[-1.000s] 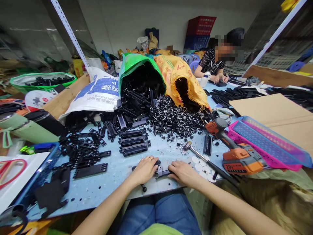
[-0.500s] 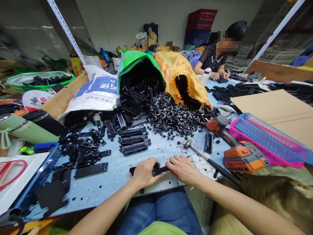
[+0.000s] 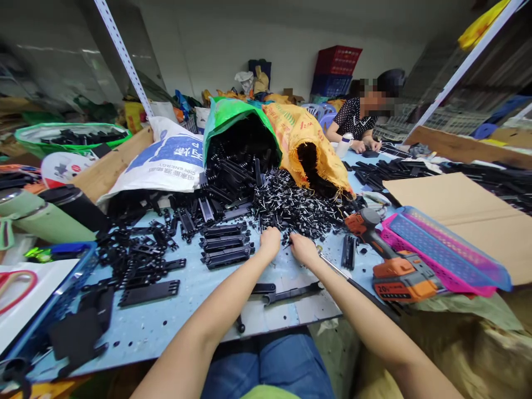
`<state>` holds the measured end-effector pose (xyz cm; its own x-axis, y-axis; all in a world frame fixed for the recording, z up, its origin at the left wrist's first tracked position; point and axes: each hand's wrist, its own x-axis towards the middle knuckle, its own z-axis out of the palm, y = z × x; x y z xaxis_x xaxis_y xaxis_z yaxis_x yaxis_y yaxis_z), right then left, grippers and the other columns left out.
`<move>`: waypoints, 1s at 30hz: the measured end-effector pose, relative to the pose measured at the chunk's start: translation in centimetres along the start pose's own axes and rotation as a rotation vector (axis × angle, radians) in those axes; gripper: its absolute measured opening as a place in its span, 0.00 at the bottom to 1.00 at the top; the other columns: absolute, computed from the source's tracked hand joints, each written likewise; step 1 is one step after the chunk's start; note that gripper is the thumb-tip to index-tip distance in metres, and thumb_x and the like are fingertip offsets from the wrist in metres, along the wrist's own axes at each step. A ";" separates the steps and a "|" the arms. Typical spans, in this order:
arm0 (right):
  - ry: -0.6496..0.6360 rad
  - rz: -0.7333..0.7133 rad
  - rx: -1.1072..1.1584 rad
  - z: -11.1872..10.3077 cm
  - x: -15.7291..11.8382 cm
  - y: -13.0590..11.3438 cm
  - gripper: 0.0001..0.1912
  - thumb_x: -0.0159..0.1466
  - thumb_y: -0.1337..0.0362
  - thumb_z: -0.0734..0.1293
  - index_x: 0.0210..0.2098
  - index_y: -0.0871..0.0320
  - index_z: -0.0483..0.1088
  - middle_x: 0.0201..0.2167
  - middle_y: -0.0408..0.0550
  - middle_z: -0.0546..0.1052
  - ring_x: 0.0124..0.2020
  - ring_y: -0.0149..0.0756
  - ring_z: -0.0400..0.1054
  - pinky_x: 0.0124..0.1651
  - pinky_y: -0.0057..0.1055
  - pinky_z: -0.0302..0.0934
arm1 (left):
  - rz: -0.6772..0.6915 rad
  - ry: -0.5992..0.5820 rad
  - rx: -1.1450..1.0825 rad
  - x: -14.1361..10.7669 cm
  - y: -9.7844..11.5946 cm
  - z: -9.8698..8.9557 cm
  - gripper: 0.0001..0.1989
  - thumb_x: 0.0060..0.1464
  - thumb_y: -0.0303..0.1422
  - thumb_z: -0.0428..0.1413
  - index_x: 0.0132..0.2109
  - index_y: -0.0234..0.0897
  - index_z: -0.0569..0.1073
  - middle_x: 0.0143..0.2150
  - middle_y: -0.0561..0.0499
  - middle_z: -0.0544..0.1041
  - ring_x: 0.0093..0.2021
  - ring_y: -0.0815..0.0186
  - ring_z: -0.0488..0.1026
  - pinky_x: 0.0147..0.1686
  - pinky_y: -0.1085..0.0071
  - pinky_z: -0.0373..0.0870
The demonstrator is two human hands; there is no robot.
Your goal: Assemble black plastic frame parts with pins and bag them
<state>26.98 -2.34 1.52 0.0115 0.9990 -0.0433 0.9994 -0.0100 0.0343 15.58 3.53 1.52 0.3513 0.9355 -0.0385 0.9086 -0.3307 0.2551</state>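
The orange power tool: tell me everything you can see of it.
The power tool is orange and dark grey, plastic by its look, with a stubby head, a dark handle and a bulky battery base marked 20V. It lies at the right of the blue table, head end toward the far side, unheld. The hammer lies to its left; the pink basket sits to its right, contact unclear.

The left hand (image 3: 270,244) and the right hand (image 3: 303,248) are at the near side of the screw pile (image 3: 297,199) on the table (image 3: 196,296). Behind this pile are two bags (image 3: 243,113), and a third bag (image 3: 162,158) lies left of them. Nearer than the hands lie two long parts (image 3: 291,293). At right come hammer (image 3: 366,293), drill (image 3: 409,276) and baskets (image 3: 453,249), in this order.
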 end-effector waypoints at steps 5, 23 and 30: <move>-0.002 -0.084 0.013 0.4 -0.4 1.1 0.10 0.64 0.66 0.57 0.44 0.58 0.65 0.42 0.52 0.69 0.45 0.40 0.63 0.40 0.29 0.56 | 0.076 0.032 -0.099 -1.2 -0.5 0.2 0.09 0.56 0.30 0.52 0.43 0.30 0.70 0.41 0.45 0.73 0.40 0.64 0.71 0.40 0.64 0.70; 0.451 -0.701 0.082 -0.6 -9.4 -3.6 0.09 0.64 0.71 0.56 0.38 0.61 0.66 0.31 0.50 0.70 0.32 0.32 0.64 0.31 0.26 0.57 | 0.163 0.644 -0.489 -19.2 -14.0 -0.7 0.14 0.56 0.30 0.50 0.50 0.37 0.69 0.37 0.48 0.74 0.35 0.66 0.73 0.37 0.69 0.71; 0.538 -0.689 0.032 -0.3 -9.7 -3.8 0.09 0.64 0.72 0.56 0.41 0.62 0.66 0.33 0.50 0.71 0.33 0.32 0.65 0.32 0.26 0.59 | 0.342 0.617 -0.348 -19.9 -13.9 -0.7 0.16 0.56 0.24 0.49 0.52 0.36 0.66 0.41 0.46 0.74 0.41 0.65 0.72 0.40 0.68 0.71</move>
<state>23.08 -12.00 2.11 -0.6046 0.6680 0.4338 0.7787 0.6104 0.1454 -4.22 -10.43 -0.59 0.3177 0.7225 0.6140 0.6136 -0.6503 0.4478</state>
